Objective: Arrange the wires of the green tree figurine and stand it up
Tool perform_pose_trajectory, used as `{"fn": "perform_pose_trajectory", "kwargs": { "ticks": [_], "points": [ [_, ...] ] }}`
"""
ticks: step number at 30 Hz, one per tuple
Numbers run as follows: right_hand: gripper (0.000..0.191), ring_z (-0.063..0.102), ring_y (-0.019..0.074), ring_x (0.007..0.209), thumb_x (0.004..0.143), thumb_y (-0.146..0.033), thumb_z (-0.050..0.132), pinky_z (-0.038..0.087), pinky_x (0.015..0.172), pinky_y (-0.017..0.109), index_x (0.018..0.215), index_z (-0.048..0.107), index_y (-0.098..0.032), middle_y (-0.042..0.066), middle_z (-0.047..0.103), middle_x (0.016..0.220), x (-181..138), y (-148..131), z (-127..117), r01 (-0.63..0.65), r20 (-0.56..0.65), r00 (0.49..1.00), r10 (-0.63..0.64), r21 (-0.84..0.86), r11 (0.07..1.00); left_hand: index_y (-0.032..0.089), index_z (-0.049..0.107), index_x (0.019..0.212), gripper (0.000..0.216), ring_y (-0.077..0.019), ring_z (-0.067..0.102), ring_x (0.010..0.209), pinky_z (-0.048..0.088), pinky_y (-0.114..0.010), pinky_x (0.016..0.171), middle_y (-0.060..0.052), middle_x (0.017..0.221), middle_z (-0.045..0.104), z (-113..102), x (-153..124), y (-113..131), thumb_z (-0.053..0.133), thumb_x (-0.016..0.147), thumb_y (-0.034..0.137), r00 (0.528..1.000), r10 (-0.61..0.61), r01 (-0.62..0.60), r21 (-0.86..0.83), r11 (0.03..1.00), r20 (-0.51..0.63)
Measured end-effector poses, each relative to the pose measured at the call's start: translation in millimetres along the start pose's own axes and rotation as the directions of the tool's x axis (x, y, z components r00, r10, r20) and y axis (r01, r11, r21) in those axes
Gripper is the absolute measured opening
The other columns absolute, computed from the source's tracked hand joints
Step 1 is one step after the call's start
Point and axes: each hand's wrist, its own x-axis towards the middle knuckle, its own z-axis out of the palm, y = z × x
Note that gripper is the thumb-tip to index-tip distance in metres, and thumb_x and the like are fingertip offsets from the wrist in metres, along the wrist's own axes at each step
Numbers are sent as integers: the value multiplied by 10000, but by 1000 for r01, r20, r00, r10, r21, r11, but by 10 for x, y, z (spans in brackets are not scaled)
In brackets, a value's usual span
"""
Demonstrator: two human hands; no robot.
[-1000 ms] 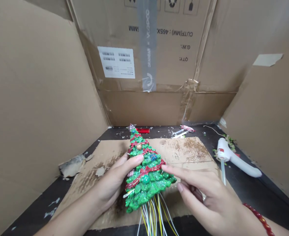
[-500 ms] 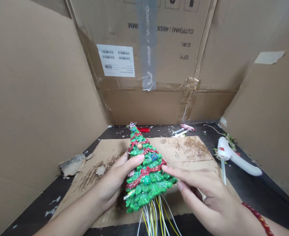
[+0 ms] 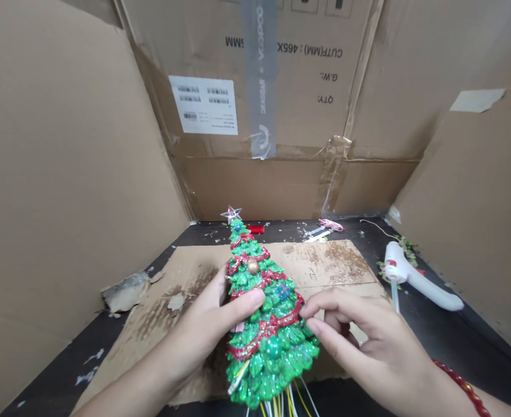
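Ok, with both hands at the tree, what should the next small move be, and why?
Probably a gentle pinch by the right hand at the tree's right edge: its thumb and forefinger are close together beside the lowest red garland's end, while the left hand grips the tree, thumb across its front. Whether those fingertips hold anything isn't clear.

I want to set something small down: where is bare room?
Dark tabletop between white glue gun and bracelet looks bare; so does the stained cardboard mat behind the right hand, right of the tree. Crowded: tabletop's back edge, with red cylinder and pink-white strands.
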Motion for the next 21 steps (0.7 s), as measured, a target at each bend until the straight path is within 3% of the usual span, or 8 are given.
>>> {"fn": "perform_pose_trajectory", "kwargs": {
  "ticks": [5, 13, 16, 21],
  "points": [
    [67, 452, 91, 570, 886, -249, 505, 355, 531, 186, 904, 568, -238, -46, 433, 557, -8, -7, -4, -85, 70, 994, 83, 37, 996, 144, 300, 1296, 827, -158, 516, 747, 378, -178, 558, -113, 976, 535, -2, -14, -7, 693, 665, 508, 999, 31, -30, 130, 991, -9],
    [143, 396, 91, 573, 955, -282, 368, 321, 535, 213, 913, 478, -201, -31, 450, 648, -29, -21, -44, -149, 221, 969, 114, 147, 978, 183, 318, 1249, 774, -183, 542, 815, 408, -186, 573, -101, 1047, 519, 15, -33, 11, 697, 650, 493, 1000, 26, -24, 133, 991, -14],
    [155, 405, 97, 590, 960, -284, 344, 323, 535, 217, 910, 464, -200, -22, 450, 670, -27, -18, -43, -131, 204, 974, 97, 159, 979, 184, 306, 1253, 790, -162, 525, 777, 390, -176, 558, -84, 980, 534, 8, -35, 12, 685, 651, 529, 999, 25, -20, 168, 986, -24],
    [144, 429, 102, 619, 949, -277, 370, 340, 554, 213, 903, 483, -201, -10, 468, 696, -31, -22, -55, -126, 176, 979, 102, 129, 984, 188, 302, 1253, 766, -168, 525, 788, 406, -191, 567, -79, 1009, 529, -5, -34, 4, 691, 647, 449, 1000, 16, -14, 160, 987, -13]
  ]
}}
